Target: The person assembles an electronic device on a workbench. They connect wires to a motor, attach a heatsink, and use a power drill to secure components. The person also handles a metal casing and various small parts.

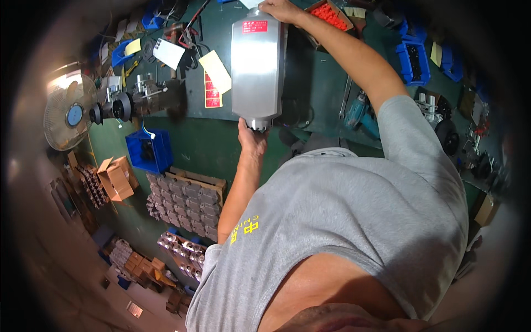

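Note:
A long silver metal housing (255,66) with a red label near its far end lies lengthwise on the dark green workbench (321,83). My left hand (250,135) grips its near end, which overhangs the bench's front edge. At the far end my right hand (281,9) is closed over the top of the housing. My grey shirt fills the lower middle of the view.
Yellow and white tags (217,71), pliers and a small black-and-silver assembly (130,102) lie left of the housing. A teal power tool (358,113), blue bins (412,58) and a box of red parts (331,15) sit right. On the floor: a fan (69,113), a blue crate (148,149), a pallet of grey castings (185,199).

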The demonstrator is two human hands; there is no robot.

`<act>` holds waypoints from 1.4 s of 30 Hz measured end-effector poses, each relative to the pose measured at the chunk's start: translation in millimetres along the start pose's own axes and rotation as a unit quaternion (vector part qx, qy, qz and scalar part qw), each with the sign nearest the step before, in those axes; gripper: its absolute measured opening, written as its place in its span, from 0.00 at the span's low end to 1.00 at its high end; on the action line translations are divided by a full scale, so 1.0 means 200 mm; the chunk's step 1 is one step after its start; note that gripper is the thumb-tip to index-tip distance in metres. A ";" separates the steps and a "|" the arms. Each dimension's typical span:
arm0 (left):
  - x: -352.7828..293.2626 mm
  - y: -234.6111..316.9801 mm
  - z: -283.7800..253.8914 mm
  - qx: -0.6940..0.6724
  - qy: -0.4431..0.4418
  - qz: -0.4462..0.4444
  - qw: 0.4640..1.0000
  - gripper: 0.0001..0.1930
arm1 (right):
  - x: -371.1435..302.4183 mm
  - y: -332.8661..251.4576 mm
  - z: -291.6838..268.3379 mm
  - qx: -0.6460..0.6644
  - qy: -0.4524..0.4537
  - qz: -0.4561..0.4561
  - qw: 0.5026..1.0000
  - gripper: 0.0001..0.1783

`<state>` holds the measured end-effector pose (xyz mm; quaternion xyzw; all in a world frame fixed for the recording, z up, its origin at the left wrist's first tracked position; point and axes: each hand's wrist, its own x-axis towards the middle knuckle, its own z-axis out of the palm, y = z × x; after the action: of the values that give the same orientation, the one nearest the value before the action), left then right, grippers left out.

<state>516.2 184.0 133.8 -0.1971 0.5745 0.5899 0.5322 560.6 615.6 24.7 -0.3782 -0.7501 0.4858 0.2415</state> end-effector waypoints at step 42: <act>-0.12 0.01 -0.10 0.527 -0.027 0.314 0.789 0.27 | -0.45 -0.36 -0.03 0.101 0.233 -0.024 0.967 0.22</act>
<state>515.3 156.9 149.9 0.3209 0.8119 0.3352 0.3541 594.2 530.0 93.3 -0.4370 -0.6289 0.4513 0.4581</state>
